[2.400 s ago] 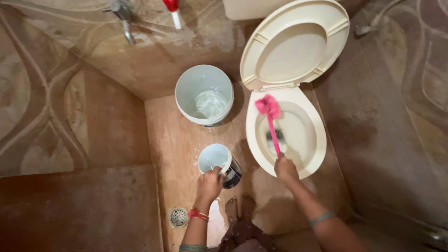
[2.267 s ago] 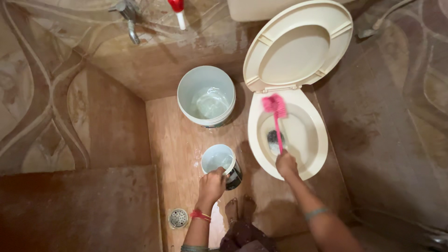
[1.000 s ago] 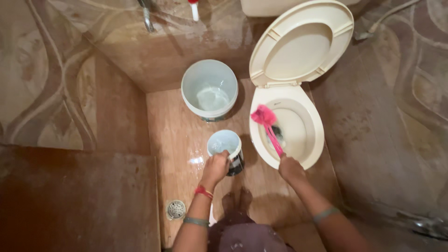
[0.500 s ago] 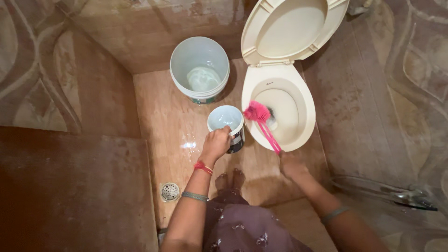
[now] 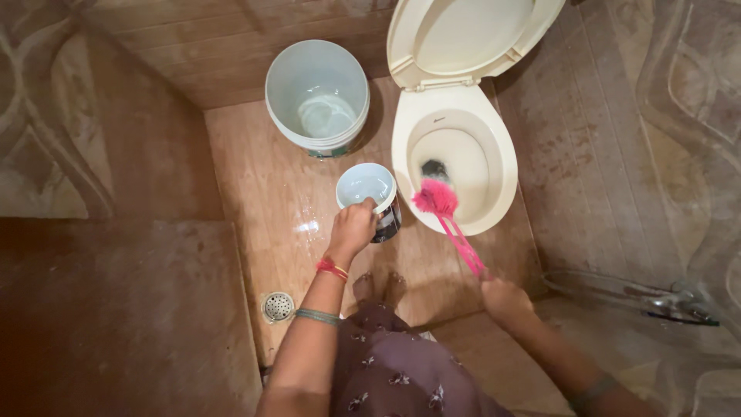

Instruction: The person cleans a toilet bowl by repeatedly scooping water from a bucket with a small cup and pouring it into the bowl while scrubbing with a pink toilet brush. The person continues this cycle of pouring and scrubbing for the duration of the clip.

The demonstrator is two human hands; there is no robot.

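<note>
A floor drain (image 5: 278, 306) sits at far left. My left hand (image 5: 353, 226) is clamped on the rim of a small mug (image 5: 368, 190), below the white bucket (image 5: 317, 95). My right hand (image 5: 502, 295) grips the pink brush (image 5: 437, 198), its head on the toilet bowl (image 5: 494, 135) rim.

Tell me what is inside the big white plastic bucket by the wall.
The big white plastic bucket holds only a shallow pool of clear water over its pale bottom; nothing else shows inside. The near inner wall is hidden by the rim.
</note>
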